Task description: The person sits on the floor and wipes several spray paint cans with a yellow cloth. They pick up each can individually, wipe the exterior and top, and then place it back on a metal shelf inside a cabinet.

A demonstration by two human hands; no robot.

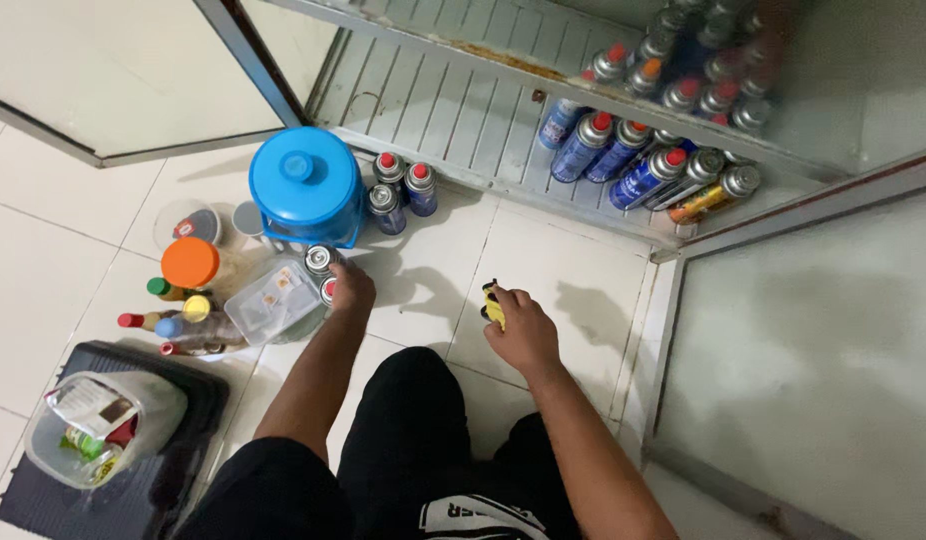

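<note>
- Crouching over the white tiled floor [543,260], we reach out with both hands in front of our knees.
- Our left hand [351,288] rests on a gas can [321,260] that stands upright just beside a clear plastic box [273,305]; the fingers seem to curl around the can's top, though the hand hides the grip and we cannot tell how firmly it is held.
- Our right hand [523,325] is clenched around a small yellow object [494,305], which pokes out past the fingers, just above the floor.
- Behind the left hand stands a blue bucket [305,185] with its lid on, and four more cans [401,185] with red or grey caps stand in a cluster touching its right side.
- A row of cans [643,165] lies on the slatted lower shelf [453,110] of the open cabinet, well apart from both hands.
- To the left sit an orange-lidded jar [191,263], sauce bottles [178,325], and a clear tub [108,425] on a dark mat [43,500].
</note>
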